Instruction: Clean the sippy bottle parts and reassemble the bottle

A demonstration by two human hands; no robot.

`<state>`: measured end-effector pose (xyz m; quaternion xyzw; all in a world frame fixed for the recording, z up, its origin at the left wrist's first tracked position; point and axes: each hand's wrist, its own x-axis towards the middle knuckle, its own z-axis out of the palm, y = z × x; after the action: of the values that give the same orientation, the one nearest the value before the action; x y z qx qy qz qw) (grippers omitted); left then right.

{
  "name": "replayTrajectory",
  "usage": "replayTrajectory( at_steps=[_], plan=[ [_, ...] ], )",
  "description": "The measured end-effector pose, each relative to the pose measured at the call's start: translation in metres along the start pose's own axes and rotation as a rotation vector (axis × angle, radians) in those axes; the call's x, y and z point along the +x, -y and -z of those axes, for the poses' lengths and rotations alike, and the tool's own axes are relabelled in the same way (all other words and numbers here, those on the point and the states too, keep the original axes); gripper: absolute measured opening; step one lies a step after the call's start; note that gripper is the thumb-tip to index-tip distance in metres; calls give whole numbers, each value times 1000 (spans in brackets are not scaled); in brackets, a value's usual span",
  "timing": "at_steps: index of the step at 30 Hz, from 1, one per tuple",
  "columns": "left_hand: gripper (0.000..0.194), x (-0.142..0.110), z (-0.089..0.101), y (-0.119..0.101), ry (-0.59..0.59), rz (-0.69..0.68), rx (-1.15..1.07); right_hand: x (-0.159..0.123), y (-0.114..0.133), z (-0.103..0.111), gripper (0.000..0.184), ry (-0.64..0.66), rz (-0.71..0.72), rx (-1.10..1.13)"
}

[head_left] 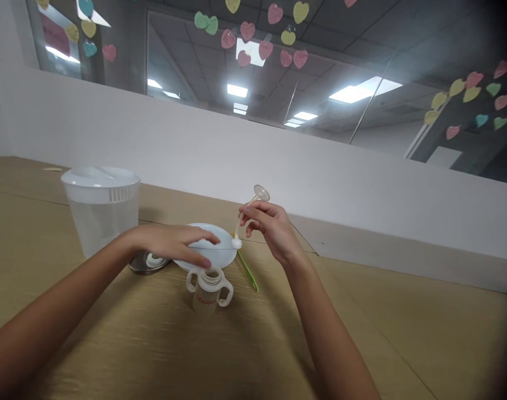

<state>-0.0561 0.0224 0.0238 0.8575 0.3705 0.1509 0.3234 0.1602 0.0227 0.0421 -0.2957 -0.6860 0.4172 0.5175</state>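
Between the thumb and fingers of my right hand (271,226) is a clear straw (239,221) with a round translucent disc at its top and a white weighted ball at its lower end. It is held up in the air, to the right of a white plate (224,255). My left hand (178,243) stretches out, fingers apart, just above a two-handled baby bottle (206,299). The bottle stands upright with its mouth uncovered and has red lettering on its side. Whether a left fingertip touches its rim, I cannot tell.
A translucent bucket (103,216) of water stands at the left. Beside it, partly under my left hand, lies a metal dish (142,265) with a white ring (156,260). A green-handled brush (248,271) lies right of the plate. A white wall (195,150) rises behind the table.
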Motion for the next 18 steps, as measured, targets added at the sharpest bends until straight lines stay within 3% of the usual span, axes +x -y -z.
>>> replayTrajectory(
  at_steps=[2, 4, 7, 10, 13, 18],
  plan=[
    [54, -5, -6, -5, 128, -2, 145, -1, 3, 1, 22, -2, 18, -30],
    [51, -5, -16, -10, 185, -61, 225, -1, 4, 1, 23, -9, 36, -69],
    [48, 0, -30, -15, 184, -147, 303, -2, 3, -1, 23, -25, 48, -125],
    [39, 4, -35, -14, 153, -133, 344, -3, 3, -3, 22, 2, 44, -163],
    [34, 9, -35, -11, 139, -106, 344, -4, 3, -4, 25, 126, -8, -169],
    [40, 17, -31, -3, 104, -83, 332, -8, 0, -7, 27, 470, -184, -132]
  ],
)
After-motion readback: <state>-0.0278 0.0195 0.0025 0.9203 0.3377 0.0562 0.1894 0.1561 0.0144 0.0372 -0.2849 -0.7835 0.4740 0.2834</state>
